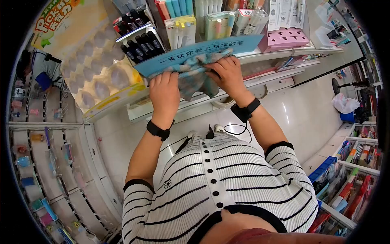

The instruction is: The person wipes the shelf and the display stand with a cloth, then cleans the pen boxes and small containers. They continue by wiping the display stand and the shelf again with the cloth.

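A teal and grey patterned cloth (pixel 194 79) is bunched along the shelf's front edge, its lower part hanging down in folds. My left hand (pixel 164 92) has its fingers bent over the cloth's left end. At the other end my right hand (pixel 228 75) is closed on the cloth, thumb tucked under. Right behind the cloth stands a light blue sign strip (pixel 243 43) with dark printed characters; the cloth covers part of its lower edge. Both wrists wear black bands.
Boxes of pens (pixel 180 32) and a rack of black markers (pixel 142 46) stand behind the sign. A yellow display tray with round hollows (pixel 101 87) is at left, a pink box (pixel 284 39) at right. Shelves with packaged goods line both sides; a black cable (pixel 239 132) hangs near my feet.
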A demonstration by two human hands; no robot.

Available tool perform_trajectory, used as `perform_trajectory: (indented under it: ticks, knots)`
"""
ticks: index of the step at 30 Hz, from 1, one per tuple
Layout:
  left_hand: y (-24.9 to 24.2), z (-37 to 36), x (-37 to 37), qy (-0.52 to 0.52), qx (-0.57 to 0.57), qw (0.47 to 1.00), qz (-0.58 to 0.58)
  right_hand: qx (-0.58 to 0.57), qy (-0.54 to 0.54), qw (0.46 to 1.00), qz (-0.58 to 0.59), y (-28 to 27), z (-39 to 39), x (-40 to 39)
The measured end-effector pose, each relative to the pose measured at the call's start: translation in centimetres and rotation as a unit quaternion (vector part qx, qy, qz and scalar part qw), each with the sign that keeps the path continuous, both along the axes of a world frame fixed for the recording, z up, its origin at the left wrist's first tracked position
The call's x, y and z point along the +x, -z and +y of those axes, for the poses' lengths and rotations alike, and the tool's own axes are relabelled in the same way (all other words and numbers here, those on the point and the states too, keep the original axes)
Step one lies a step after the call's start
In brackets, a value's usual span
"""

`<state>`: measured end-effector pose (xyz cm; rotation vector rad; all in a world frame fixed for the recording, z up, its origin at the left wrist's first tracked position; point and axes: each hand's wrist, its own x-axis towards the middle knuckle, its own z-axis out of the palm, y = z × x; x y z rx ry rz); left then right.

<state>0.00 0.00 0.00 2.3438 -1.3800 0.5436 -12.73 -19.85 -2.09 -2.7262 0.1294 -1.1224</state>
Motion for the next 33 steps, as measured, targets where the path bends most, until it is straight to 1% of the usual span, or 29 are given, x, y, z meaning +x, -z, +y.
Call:
perform_trajectory:
  ticks: [2, 6, 8, 12, 14, 17, 19, 21, 24, 26, 27, 29, 33]
  knots:
    - [-0.2, -0.2, -0.2, 0.019, -0.029, 0.999, -0.021, -0.004, 0.006, 1.0, -0.001, -0.2, -0.1, -0.4]
    - [0.2, -4.1, -1.7, 0.03, -0.03, 0.999, -0.034, 0.005, 0.006, 1.0, -0.02, 0.4, -3.8, -2.1]
    - [0.2, -5.4, -2.4, 0.044, -0.044, 0.995, -0.074, 0.002, 0.002, 1.0, -0.03, 0.4, -4.9, -2.9]
    - [-0.1, -7.6, -3.9, 0.031, -0.018, 0.998, -0.059, -0.002, 0.012, 1.0, -0.016, 0.4, -6.9, -4.2]
    - [0.0, -8.8, -4.4, 0.05, -0.032, 0.997, -0.055, -0.007, 0.011, 1.0, -0.015, 0.3, -7.8, -4.8]
    - [0.3, -10.4, -5.3, 0.049, -0.03, 0.997, -0.055, -0.018, 0.013, 1.0, -0.015, 0.0, -9.1, -6.0]
    - [0.3, -11.3, -5.7, 0.048, -0.03, 0.997, -0.058, -0.041, 0.039, 0.998, 0.005, 0.0, -10.2, -6.6]
    - [0.4, -11.4, -6.0, 0.049, -0.031, 0.997, -0.057, -0.035, 0.031, 0.999, 0.017, -0.1, -10.5, -6.8]
    - [0.6, -10.7, -5.8, 0.04, -0.011, 0.997, -0.06, 0.001, 0.035, 0.999, -0.002, 0.1, -10.0, -6.4]
    - [1.0, -10.0, -5.3, 0.083, -0.083, 0.993, -0.02, 0.01, 0.039, 0.999, -0.006, 0.0, -9.5, -6.2]
    - [1.0, -9.8, -5.1, 0.081, -0.085, 0.993, -0.021, 0.02, 0.049, 0.999, -0.012, -0.1, -9.3, -6.1]
    - [1.0, -9.4, -5.1, 0.109, -0.136, 0.985, -0.005, 0.027, 0.058, 0.998, -0.007, 0.1, -9.1, -6.0]
    - [1.2, -9.0, -5.0, 0.116, -0.136, 0.984, 0.012, 0.03, 0.078, 0.996, -0.005, 0.3, -8.8, -6.0]
